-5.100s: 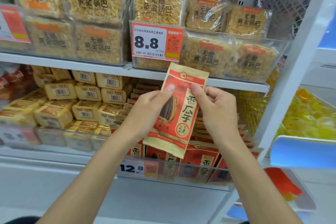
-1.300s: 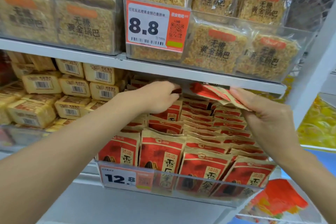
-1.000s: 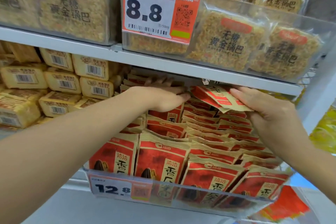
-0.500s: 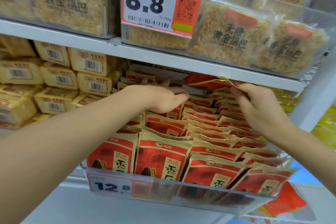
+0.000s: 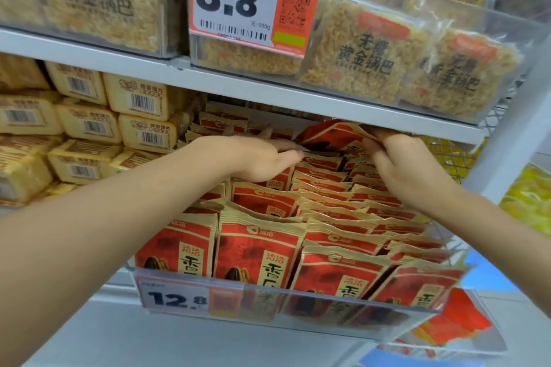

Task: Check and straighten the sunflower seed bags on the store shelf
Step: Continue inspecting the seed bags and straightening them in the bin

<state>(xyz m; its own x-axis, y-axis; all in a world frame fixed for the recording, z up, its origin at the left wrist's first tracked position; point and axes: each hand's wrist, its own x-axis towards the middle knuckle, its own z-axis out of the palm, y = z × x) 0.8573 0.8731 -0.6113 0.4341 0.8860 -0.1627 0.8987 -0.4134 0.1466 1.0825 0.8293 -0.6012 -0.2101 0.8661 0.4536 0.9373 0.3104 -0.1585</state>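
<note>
Sunflower seed bag (image 5: 331, 135) pinched in right hand (image 5: 405, 164) grip, left hand (image 5: 262, 158) flat on bags (image 5: 262, 199)

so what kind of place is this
Most likely a supermarket or grocery shop: white shelves with printed price tags, rows of identical red sunflower seed bags behind a clear front panel, and stacked barcoded yellow packs beside them.

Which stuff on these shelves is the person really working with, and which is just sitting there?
Part of the job:
red seed bag rows
raised seed bag, gripped by the right hand
left hand, resting on the back rows

Just sitting there:
yellow barcode packs
rice crust packs
8.8 price tag
12.8 price tag
</note>
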